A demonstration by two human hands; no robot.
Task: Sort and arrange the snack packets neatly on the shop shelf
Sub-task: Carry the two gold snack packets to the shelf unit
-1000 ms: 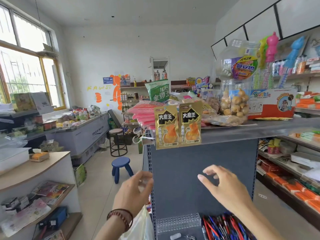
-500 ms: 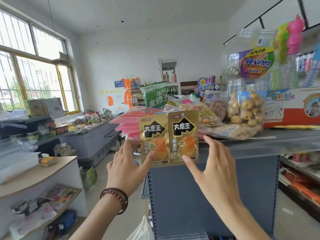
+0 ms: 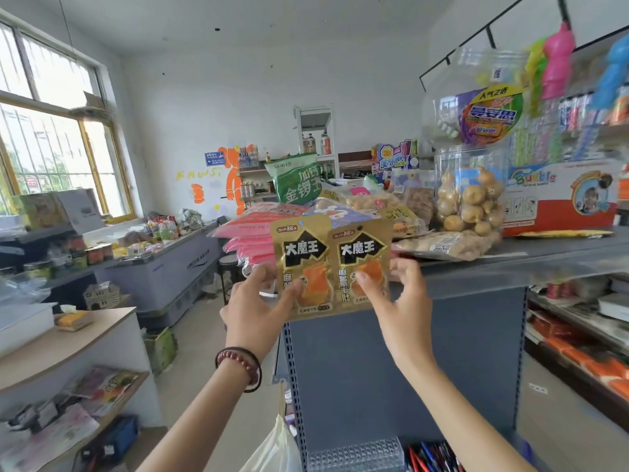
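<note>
Left hand [image 3: 258, 301] pinched one gold packet [image 3: 301, 257], right hand [image 3: 403, 294] its twin [image 3: 362, 253], at the shelf [image 3: 517, 264] edge. The snack heap [image 3: 371, 206] behind lay jumbled; most sorting looked undone.

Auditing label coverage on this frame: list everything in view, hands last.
gold snack packets: 2, gold and black, side by side at the top shelf's front edge
pink packets: one stack, pink, behind them, left
green bag: 1, green, upright further back
clear jar: 1, tan round snacks inside, on the shelf, right
box: 1, red and white, right of the jar
top shelf: 1, grey
chest freezer: 1, grey, left
pens: a bunch, red and blue, bottom
bracelet: 1, dark red beads, left wrist
left hand: pinches the left packet
right hand: pinches the right packet
</note>
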